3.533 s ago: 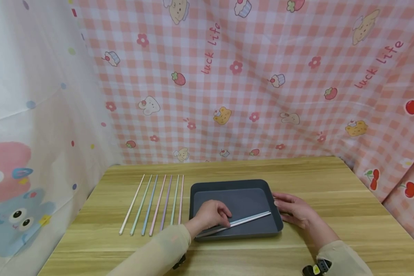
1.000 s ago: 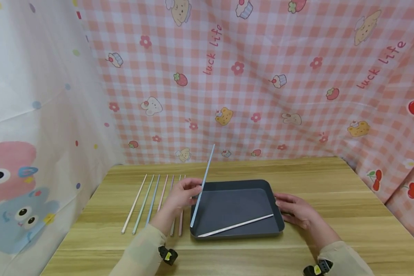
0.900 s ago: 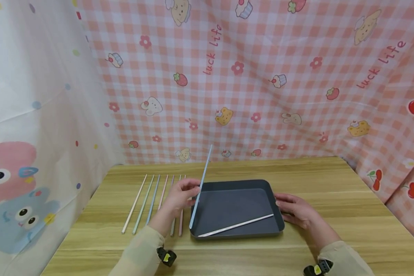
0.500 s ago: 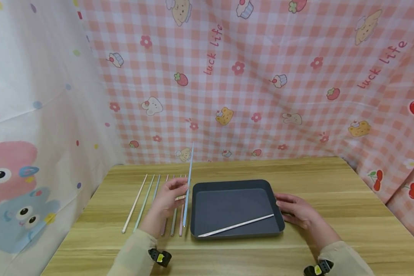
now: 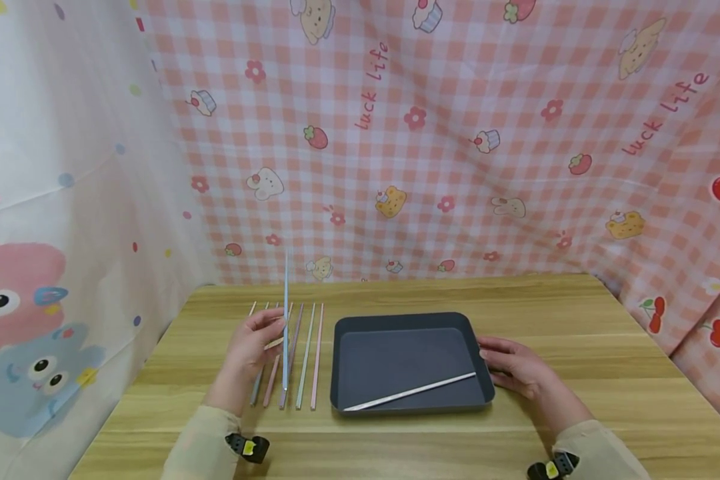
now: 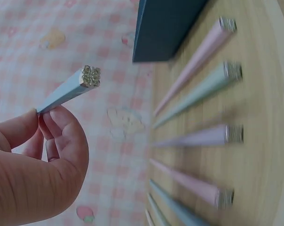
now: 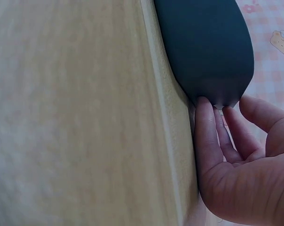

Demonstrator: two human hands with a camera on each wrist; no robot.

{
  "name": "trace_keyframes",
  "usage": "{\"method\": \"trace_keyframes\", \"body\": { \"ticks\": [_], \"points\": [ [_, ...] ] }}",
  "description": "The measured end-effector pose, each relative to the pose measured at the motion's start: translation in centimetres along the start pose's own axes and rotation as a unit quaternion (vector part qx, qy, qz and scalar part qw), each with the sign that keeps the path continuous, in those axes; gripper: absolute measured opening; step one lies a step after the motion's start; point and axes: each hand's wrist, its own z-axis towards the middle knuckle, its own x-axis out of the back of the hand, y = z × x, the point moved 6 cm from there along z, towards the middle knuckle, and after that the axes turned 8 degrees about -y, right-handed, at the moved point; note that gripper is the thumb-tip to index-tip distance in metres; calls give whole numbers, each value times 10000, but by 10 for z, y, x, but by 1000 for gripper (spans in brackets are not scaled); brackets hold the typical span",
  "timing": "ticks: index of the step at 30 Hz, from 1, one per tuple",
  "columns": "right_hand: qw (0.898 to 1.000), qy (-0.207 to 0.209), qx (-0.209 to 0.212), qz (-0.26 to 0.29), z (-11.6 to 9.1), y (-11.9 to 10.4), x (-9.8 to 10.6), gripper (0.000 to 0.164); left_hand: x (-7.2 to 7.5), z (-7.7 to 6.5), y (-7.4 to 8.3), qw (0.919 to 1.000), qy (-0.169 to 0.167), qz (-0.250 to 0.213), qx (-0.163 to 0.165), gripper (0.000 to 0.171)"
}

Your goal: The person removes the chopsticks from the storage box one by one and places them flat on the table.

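In the head view my left hand (image 5: 249, 347) pinches a light blue chopstick (image 5: 286, 360) between thumb and fingers. The chopstick stands nearly upright over a row of chopsticks on the table, left of the tray. Its glittering silver end (image 6: 90, 76) faces the left wrist camera. Below it lie chopsticks in pink (image 6: 196, 66), green (image 6: 198, 96), purple (image 6: 203, 137) and other pastel colours, side by side. A dark grey tray (image 5: 396, 353) holds one whitish chopstick (image 5: 414, 391), slanted near its front wall. My right hand (image 5: 516, 367) touches the tray's right end with its fingertips.
The wooden table (image 5: 432, 443) bears the tray at its middle. A pink checked cloth (image 5: 366, 153) hangs behind it, and a white patterned curtain (image 5: 96, 220) hangs to the left.
My left hand lifted the light blue chopstick from beside the whitish one in the tray, then carried it left over the row, turning it more upright. My right hand stayed at the tray.
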Motion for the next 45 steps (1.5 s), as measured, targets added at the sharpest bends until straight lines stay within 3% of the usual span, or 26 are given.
{"method": "trace_keyframes", "body": {
  "ticks": [10,19,27,35,45],
  "points": [
    [10000,31,-33,10,1,-1,-1,35,45,-4,5,9994,188,293,36,38],
    [9999,-6,-141,-6,-1,-4,-1,39,82,-7,8,9979,449,464,88,31],
    [9997,-118,-203,-46,1,-5,-1,43,107,-11,6,9960,674,518,284,39],
    [9994,-134,-244,-200,0,-7,-2,49,134,-15,1,9925,939,631,464,37],
    [9992,-172,-269,-232,2,-6,-1,49,151,-16,2,9900,1026,774,576,41]
  ]
}}
